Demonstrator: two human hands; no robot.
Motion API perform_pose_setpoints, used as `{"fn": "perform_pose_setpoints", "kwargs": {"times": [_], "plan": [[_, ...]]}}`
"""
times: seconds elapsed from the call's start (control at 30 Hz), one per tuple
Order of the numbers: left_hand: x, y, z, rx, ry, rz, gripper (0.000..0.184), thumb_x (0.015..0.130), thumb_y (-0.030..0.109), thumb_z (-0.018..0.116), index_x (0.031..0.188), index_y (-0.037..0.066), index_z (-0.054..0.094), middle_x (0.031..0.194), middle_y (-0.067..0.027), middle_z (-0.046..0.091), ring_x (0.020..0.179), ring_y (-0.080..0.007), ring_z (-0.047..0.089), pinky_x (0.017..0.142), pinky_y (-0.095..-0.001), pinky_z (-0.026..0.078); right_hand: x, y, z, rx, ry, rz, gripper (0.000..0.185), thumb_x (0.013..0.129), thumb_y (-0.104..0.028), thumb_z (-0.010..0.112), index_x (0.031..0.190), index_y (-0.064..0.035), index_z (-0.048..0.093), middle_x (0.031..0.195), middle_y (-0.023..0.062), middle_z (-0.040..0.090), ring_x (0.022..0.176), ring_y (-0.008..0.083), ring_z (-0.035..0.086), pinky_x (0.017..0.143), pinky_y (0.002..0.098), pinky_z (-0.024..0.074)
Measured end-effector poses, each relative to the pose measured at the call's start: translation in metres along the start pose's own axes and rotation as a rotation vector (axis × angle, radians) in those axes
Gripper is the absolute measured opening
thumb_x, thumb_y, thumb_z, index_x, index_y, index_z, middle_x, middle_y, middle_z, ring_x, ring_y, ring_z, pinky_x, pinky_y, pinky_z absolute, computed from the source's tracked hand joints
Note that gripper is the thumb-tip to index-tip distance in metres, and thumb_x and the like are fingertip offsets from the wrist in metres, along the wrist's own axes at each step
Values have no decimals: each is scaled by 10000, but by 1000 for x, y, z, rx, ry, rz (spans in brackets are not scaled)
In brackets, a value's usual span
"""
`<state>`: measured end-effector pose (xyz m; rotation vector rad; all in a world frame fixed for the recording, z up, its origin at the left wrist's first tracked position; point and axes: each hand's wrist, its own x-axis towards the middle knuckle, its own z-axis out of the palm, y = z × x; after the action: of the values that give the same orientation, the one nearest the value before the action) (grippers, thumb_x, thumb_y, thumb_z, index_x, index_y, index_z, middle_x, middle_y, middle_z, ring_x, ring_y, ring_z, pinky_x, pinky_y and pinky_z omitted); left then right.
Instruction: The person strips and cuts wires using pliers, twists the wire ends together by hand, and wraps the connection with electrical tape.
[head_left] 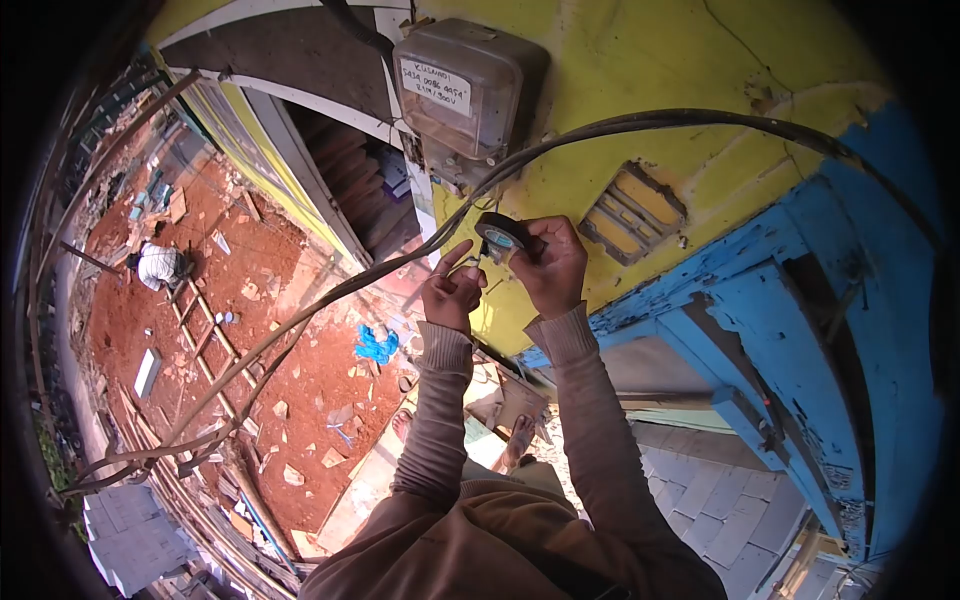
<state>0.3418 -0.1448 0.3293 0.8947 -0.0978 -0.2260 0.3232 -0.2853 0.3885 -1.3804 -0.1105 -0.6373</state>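
My right hand (556, 268) pinches a roll of black electrical tape (488, 226) between thumb and fingers, its core facing left. Close beside it, my left hand (452, 298) is closed at the thumb, with the index finger stretched up toward the roll. A thin wire (470, 263) shows at those left fingertips; its exact hold is partly hidden. Thick black cables (640, 122) pass just above and behind both hands. Over them, an electricity meter (478, 92) with a handwritten label is fixed to the yellow wall (650, 60).
A vent (634, 212) sits in the wall at right, above blue-painted wood (800, 370). Far below lie red soil (300, 420) with rubble, a bamboo ladder (205, 340) and a blue plastic bag (376, 344). Another person (160, 266) crouches at far left.
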Motion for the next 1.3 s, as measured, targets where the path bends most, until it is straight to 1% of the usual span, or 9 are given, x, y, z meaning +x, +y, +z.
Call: {"fn": "perform_pose_setpoints", "kwargs": {"times": [0.2, 0.37, 0.5, 0.63, 0.8, 0.9, 0.97, 1.1, 1.3], "plan": [[1, 5, -1, -123, 7, -115, 365, 895, -12, 609, 1257, -29, 560, 719, -87, 623, 469, -43, 361, 440, -190, 259, -25, 29, -18, -393, 27, -73, 404, 890, 32, 621, 1283, 4, 533, 935, 66, 662, 764, 80, 601, 691, 208, 488], [0, 13, 4, -138, 55, -171, 272, 904, 34, 632, 1161, -52, 598, 709, -104, 629, 465, -73, 410, 440, -212, 286, -46, 49, -1, -478, 191, 145, 353, 897, -155, 695, 1209, -15, 607, 901, 83, 687, 492, 75, 450, 476, 248, 394], [3, 9, 2, -124, 86, -225, 215, 917, 109, 653, 1047, -63, 645, 728, -121, 658, 472, -105, 461, 448, -229, 320, -35, 60, 12, -264, 176, 332, 266, 908, -145, 661, 1124, 8, 640, 851, 81, 687, 519, 77, 538, 470, 250, 430], [2, 22, 0, -94, 48, -311, 224, 915, 132, 662, 1025, -63, 661, 753, -129, 677, 492, -115, 478, 455, -231, 338, -19, 66, 4, -244, -138, 416, 161, 884, -95, 624, 1003, 4, 666, 736, 67, 657, 555, 100, 580, 488, 278, 464], [-1, 26, 5, -110, 25, -274, 428, 892, 36, 663, 1299, -41, 555, 840, -122, 681, 561, -119, 503, 477, -235, 355, -5, 75, -10, -394, -457, 503, 194, 881, -159, 621, 997, -11, 669, 720, 112, 662, 575, 182, 628, 558, 329, 508], [3, 11, -8, -137, -3, -210, 554, 871, -43, 653, 1397, 24, 490, 933, -107, 664, 576, -123, 494, 487, -236, 346, -14, 66, -7, -676, -374, 333, 211, 873, -156, 621, 1023, -17, 675, 644, 87, 629, 554, 177, 602, 536, 339, 475], [2, 9, -6, -144, -14, -202, 563, 866, -63, 648, 1398, 43, 496, 962, -95, 652, 576, -123, 486, 488, -239, 337, -18, 28, 1, -1048, -64, -59, 271, 844, -163, 635, 1090, -58, 683, 657, 103, 630, 544, 217, 605, 552, 356, 489], [5, 7, -8, -72, -42, -157, 553, 881, -102, 595, 1400, 68, 508, 1016, -46, 624, 597, -87, 455, 493, -244, 312, -1, -40, 29, -1003, -268, -92, 315, 790, -183, 674, 1090, -88, 693, 672, 100, 652, 603, 281, 649, 568, 375, 504], [6, 1, -15, 74, -96, -43, 463, 891, -78, 614, 1339, 31, 570, 861, -15, 642, 612, -61, 464, 515, -227, 355, 25, -11, 28, -1179, -372, -345, 298, 765, -235, 706, 1024, -87, 693, 614, 85, 615, 537, 276, 615, 519, 380, 481]]}}
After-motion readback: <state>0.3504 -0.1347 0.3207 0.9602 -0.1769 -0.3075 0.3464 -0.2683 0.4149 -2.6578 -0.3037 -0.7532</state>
